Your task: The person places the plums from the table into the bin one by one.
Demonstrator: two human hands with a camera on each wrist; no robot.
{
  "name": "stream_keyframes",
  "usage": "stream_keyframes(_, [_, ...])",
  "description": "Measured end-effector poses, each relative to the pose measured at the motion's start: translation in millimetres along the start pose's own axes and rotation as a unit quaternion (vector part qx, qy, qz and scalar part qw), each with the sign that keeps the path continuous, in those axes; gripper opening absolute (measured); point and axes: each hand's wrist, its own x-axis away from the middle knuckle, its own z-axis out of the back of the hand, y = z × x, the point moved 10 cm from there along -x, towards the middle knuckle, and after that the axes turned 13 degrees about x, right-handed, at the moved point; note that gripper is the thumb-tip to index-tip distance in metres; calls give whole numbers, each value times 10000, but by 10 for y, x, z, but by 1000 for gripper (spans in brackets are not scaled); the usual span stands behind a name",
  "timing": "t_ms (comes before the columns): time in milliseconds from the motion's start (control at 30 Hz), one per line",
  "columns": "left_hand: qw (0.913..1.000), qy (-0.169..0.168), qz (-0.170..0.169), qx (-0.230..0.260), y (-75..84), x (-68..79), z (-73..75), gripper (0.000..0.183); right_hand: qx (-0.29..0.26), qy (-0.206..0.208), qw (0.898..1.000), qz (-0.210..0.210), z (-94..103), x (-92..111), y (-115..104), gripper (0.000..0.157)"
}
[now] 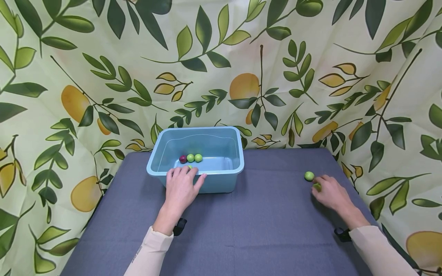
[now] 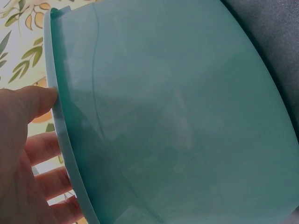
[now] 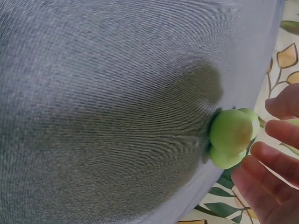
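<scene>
My left hand [image 1: 181, 186] reaches over the front rim of a light blue plastic basin [image 1: 203, 183]. In the left wrist view its thumb is right at the rim [image 2: 60, 126], with the other fingers beyond it. Inside lie a dark red ball-like fruit [image 1: 183, 159] and two small green ones [image 1: 190, 158]; another green one [image 1: 190, 167] shows partly past the fingertips. My right hand [image 1: 330, 191] is low over the table beside green fruits [image 1: 309, 176]. The right wrist view shows three clustered fruits [image 3: 230, 130], the front one blushed brown, with the fingers spread beside them.
A dark grey-blue cloth covers the table [image 1: 262, 230]. The basin stands near its back edge, left of centre. Leaf-and-fruit patterned fabric [image 1: 214, 88] hangs behind and at both sides. Black straps [image 1: 179, 227] circle both wrists.
</scene>
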Motion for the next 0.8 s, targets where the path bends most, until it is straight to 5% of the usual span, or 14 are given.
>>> stream_keyframes(800, [10000,4,-12,-49,0,-2,-7,33,-621,-102,9980,-106,-154,35,151,30])
